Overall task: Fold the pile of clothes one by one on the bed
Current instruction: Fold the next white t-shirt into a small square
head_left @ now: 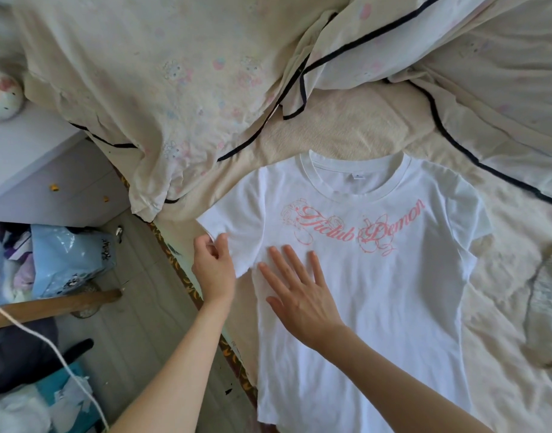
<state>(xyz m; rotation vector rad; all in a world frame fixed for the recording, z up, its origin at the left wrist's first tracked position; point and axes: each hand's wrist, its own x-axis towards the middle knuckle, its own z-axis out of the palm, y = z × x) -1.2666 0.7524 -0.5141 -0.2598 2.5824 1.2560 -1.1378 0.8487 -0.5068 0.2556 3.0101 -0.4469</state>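
Note:
A white T-shirt point(377, 292) with pink script across the chest lies face up and spread flat on the cream bed point(346, 126), collar pointing away from me. My left hand point(213, 265) pinches the hem of the shirt's left sleeve near the bed's edge. My right hand point(299, 292) lies flat with straight, spread fingers on the shirt's left chest, just beside the sleeve seam. No pile of other clothes can be made out for certain.
A crumpled cream quilt with dark piping point(180, 89) covers the far part of the bed. A bunched pale cloth point(549, 307) lies at the right edge. Left of the bed are a white cabinet point(34, 170), a blue bag point(71, 257) and floor clutter.

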